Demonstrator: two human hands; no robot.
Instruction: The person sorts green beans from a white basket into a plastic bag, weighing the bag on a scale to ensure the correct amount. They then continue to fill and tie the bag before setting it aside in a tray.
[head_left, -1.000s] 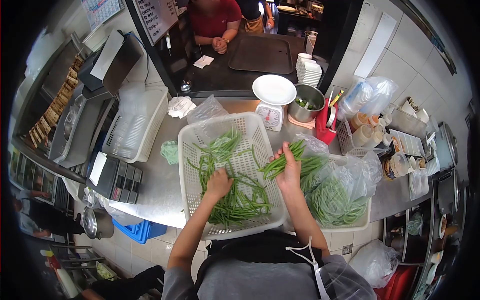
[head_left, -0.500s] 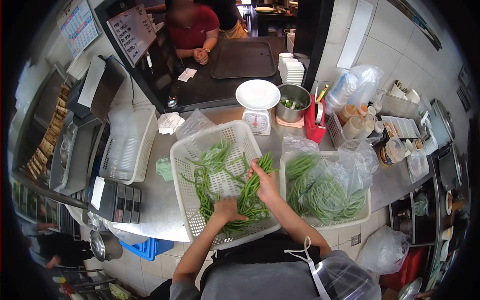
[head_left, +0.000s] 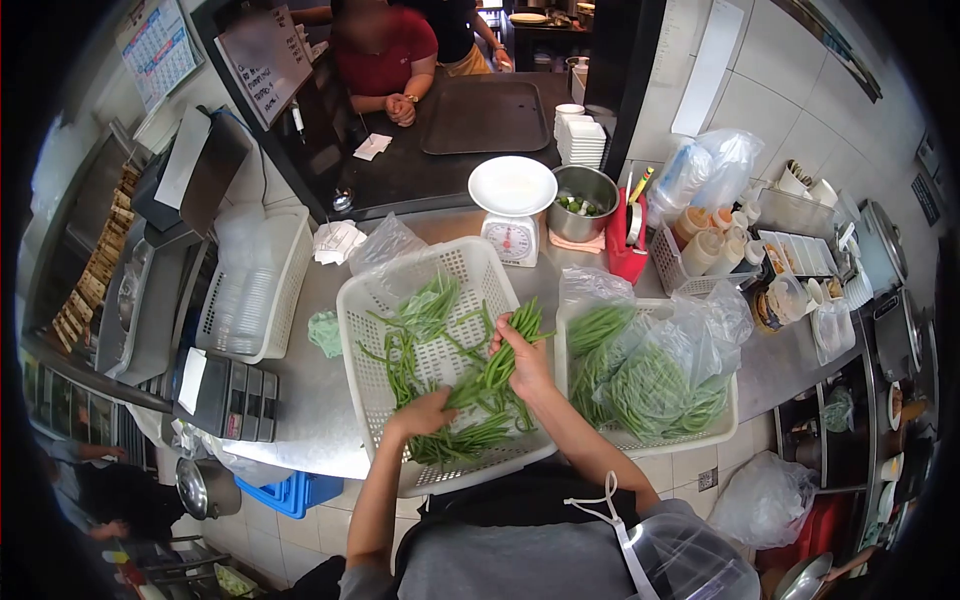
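A white perforated basket (head_left: 362,425) in front of me holds loose green beans (head_left: 465,437), lying mainly along its left side and near end. My right hand (head_left: 524,362) is closed around a bunch of green beans (head_left: 520,325), raised over the basket's right side. My left hand (head_left: 422,412) is low in the basket at the left, its fingers closed at a blurred clump of beans (head_left: 466,388). Toward the far end, a clear plastic bag (head_left: 430,308) lies over some beans.
Right of it, a second white basket (head_left: 735,415) carries bagged green beans (head_left: 655,390). Behind stand a kitchen scale (head_left: 510,240) with a white plate (head_left: 513,186), a metal pot (head_left: 583,205) and a red holder (head_left: 628,245). A person in red (head_left: 400,55) leans on the far counter.
My left hand has moved left across the basket, and beans by its fingers are blurred. Loose beans have shifted toward the near end. My right hand still holds its bunch in nearly the same place.
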